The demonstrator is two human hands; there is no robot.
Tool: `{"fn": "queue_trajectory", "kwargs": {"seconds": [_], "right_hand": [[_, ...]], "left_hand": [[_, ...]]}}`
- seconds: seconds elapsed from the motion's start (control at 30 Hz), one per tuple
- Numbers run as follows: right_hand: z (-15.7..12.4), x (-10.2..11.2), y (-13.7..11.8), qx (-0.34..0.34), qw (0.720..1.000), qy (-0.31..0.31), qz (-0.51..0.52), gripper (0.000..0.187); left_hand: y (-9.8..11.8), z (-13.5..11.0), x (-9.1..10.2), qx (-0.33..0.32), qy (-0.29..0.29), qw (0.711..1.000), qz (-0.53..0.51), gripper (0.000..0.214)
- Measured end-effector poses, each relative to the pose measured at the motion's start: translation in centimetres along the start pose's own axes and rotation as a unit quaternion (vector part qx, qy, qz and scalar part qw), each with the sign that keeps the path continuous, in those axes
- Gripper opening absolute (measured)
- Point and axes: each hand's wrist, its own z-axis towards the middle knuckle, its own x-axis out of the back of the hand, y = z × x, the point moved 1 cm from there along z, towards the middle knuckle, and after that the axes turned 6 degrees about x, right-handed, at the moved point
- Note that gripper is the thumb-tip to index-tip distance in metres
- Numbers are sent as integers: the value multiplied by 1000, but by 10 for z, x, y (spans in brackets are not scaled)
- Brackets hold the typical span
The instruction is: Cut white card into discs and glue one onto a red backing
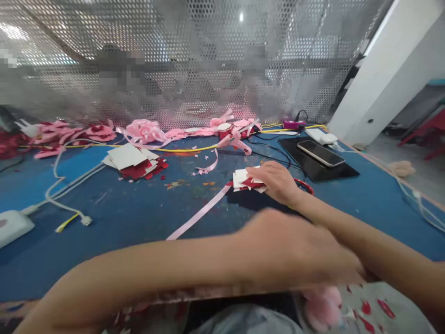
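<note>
My right hand (276,182) reaches forward over the blue table (139,218), fingers curled on a small stack of red and white paper cards (245,180). A pink ribbon strip (200,214) runs from that stack toward the near edge. My left arm crosses in front from the lower left. My left hand (299,253) is smeared by motion at the table's near edge, so its fingers cannot be made out. Just below it, over my lap, is a pink fluffy piece (322,307).
A bigger pile of red and white cards (134,162) lies at centre left. Pink ribbon heaps (146,131), a yellow cable (187,149) and white cables (57,195) run along the back. A phone (320,153) rests on a black pad (330,172) before a perforated metal screen (194,69).
</note>
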Motion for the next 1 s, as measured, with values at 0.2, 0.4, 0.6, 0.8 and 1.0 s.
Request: {"fn": "queue_trajectory", "kwargs": {"seconds": [0.2, 0.4, 0.6, 0.8, 1.0], "right_hand": [[9, 1, -18, -6, 999, -2, -38, 30], [21, 1, -32, -64, 997, 19, -24, 48], [21, 5, -34, -39, 999, 15, -28, 49], [17, 6, -31, -33, 999, -4, -21, 40], [14, 1, -20, -151, 986, -7, 69, 42]], "left_hand": [[-67, 28, 37, -101, 141, 983, -66, 17], [-86, 34, 43, -73, 78, 989, -105, 17], [-92, 37, 35, -82, 13, 991, -108, 11], [-94, 35, 30, -94, -7, 994, -53, 10], [-38, 3, 29, -285, 18, 955, 78, 15]]}}
